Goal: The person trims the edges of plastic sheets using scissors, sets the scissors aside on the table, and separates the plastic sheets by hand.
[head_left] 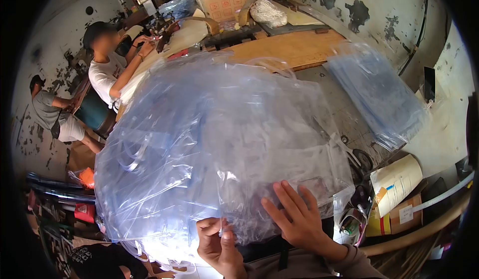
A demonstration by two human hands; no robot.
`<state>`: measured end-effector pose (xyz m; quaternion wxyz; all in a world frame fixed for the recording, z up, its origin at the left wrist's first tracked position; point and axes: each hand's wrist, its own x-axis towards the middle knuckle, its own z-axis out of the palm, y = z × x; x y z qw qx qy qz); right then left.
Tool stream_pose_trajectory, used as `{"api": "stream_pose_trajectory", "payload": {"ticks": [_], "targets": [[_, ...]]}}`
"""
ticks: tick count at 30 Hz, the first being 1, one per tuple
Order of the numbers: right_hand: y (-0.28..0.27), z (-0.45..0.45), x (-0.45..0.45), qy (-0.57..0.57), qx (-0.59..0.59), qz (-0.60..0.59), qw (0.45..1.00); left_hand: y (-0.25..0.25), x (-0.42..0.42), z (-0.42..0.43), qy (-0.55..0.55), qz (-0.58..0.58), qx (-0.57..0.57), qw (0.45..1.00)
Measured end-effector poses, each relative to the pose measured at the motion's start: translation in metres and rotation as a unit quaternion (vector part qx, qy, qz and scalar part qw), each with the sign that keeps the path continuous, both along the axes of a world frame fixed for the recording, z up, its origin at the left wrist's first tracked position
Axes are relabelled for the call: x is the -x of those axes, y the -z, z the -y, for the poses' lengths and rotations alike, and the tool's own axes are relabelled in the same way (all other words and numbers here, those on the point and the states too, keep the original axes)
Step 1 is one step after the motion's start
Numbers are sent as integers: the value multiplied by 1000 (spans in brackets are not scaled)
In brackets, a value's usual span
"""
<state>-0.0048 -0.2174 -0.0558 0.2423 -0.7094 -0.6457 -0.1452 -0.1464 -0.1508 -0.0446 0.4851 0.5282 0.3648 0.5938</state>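
Observation:
A large heap of clear plastic bags [159,129] spreads over the table in front of me, some with loop handles. At the near edge my left hand [218,246] is closed, thumb and fingers pinching the rim of a clear plastic bag [269,154]. My right hand [299,221] lies open on the same plastic, its fingers stretched out and apart. Glare and overlapping layers hide where one bag ends and another begins.
Black-handled scissors [361,161] lie right of the heap, and a stack of folded clear plastic [374,94] sits farther back. A co-worker [107,64] works at the far left bench; another person [52,109] stands behind. Someone's dark-clothed back [102,261] shows at lower left.

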Motion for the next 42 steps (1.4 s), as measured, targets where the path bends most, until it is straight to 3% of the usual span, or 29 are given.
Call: {"api": "stream_pose_trajectory", "payload": {"ticks": [1,2,3,6,8,13,15,16,19,23,26,32,33,35,36,38,39,42], "targets": [[-3,1,0,-4,-2,2,1000,0,3,1,5,69,33,997],[-6,3,1,3,-21,10,1000,-2,6,4,-14,-23,11,1000],[-9,5,1,10,-39,18,999,-3,8,7,-16,-22,9,1000],[-26,13,-7,-5,-28,29,999,-2,20,17,-55,309,-22,949],[-40,19,-11,-21,-5,29,999,0,26,10,-216,416,-55,882],[-42,37,-36,-72,13,82,994,7,53,1,-267,376,-80,884],[-41,47,-49,-28,-112,-75,991,9,58,0,-271,366,-85,886],[-41,55,-57,-28,-110,-71,991,10,58,-2,-269,363,-86,888],[-49,85,-82,215,-248,-310,892,12,60,-4,-262,360,-91,891],[-81,102,-119,231,-416,-328,816,14,62,-7,-248,350,-101,897],[-115,111,-137,281,-439,-218,825,16,64,-10,-238,343,-112,902],[-150,145,-216,240,-472,-15,848,19,65,-13,-205,333,-122,912],[-145,155,-240,214,-468,15,857,20,66,-13,-203,330,-125,913],[-134,162,-266,283,-360,42,888,19,66,-16,-197,326,-132,915],[-125,167,-281,282,-362,44,887,20,66,-17,-192,326,-136,916],[-102,165,-308,185,-199,-55,961,22,67,-16,-179,327,-147,916],[-88,154,-315,131,-191,-146,962,22,66,-16,-173,326,-156,916],[-54,147,-332,177,54,-141,973,26,64,-15,-132,330,-196,914]]}}
